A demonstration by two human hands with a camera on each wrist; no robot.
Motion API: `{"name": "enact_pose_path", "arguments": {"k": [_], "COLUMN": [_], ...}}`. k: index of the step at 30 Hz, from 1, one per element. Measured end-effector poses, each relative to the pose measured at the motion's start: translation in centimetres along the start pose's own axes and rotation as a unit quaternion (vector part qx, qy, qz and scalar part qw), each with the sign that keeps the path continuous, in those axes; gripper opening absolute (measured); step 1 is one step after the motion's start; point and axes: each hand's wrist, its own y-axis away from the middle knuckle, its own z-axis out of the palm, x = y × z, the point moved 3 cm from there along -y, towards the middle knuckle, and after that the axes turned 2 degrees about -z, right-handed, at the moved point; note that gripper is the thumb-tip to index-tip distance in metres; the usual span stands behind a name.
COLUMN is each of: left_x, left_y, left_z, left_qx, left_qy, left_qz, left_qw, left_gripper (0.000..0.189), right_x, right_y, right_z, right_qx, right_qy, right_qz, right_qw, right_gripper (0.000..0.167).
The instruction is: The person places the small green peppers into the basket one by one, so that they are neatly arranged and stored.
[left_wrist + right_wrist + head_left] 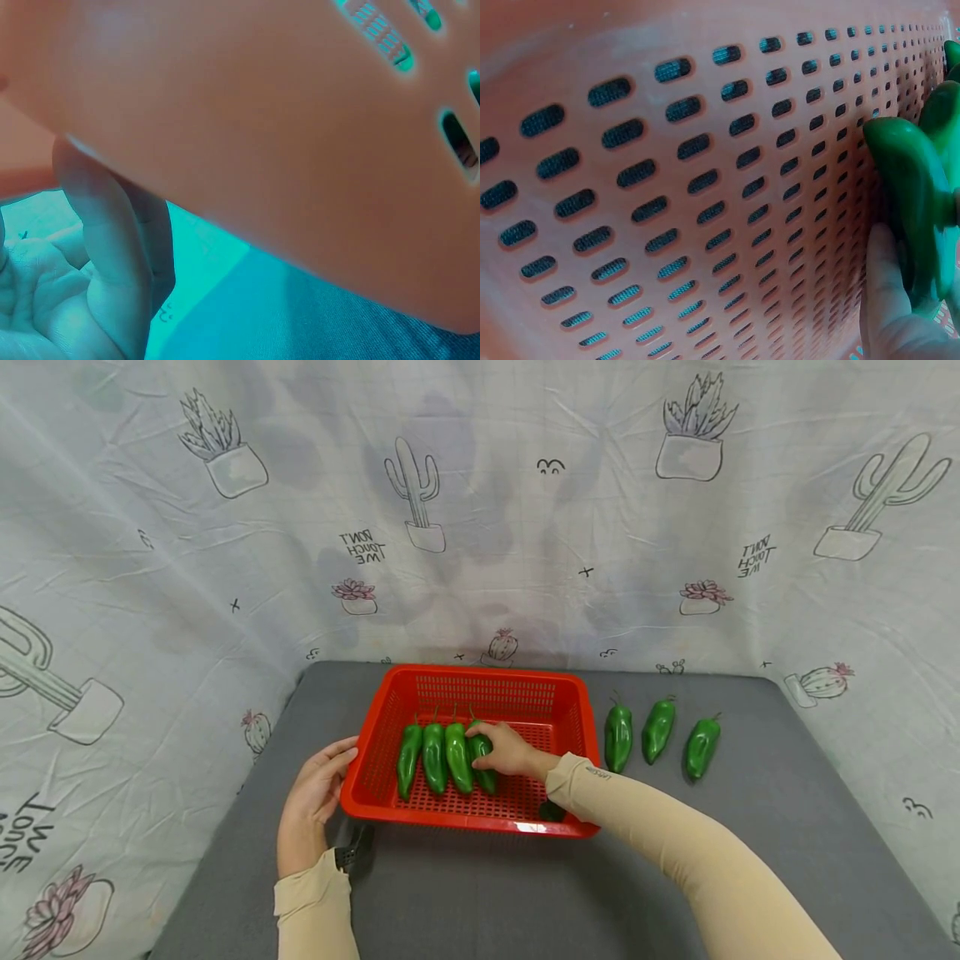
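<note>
A red perforated basket stands on the grey table. The left hand holds its left rim; in the left wrist view the fingers bend up against the rim's edge. Inside, the right hand grips a green pepper, the rightmost of a row. Beside it, to the left, lie three more green peppers, side by side with stems pointing away. In the right wrist view the gripped pepper sits between thumb and fingers, close to the basket's holed surface.
To the right of the basket, three loose green peppers lie spaced apart on the grey table. Fabric printed with cacti hangs behind and along both sides. Dark wrist cameras show below both hands.
</note>
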Motion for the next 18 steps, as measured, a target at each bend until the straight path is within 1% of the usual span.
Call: {"name": "enact_pose_path", "arguments": {"k": [7,11,18], "left_x": [0.06,0.07,0.07], "left_y": [0.01,0.0,-0.03], "left_z": [-0.05,-0.02,-0.07], "left_qx": [-0.002,-0.004,-0.008], "left_qy": [-0.001,-0.004,0.005], "left_qz": [0.002,0.004,0.003], "left_qw": [1.0,1.0,0.9999], "left_gripper": [0.024,0.024,0.026], "right_x": [-0.09,-0.13,-0.05], "right_y": [-0.06,-0.03,-0.09], "right_z": [0.17,0.18,0.24], "right_qx": [-0.006,-0.007,-0.011], "right_qy": [0.013,0.015,0.013], "right_qz": [0.012,0.011,0.01], "right_qw": [0.9998,0.9998,0.9998], "right_gripper": [0.051,0.051,0.052]}}
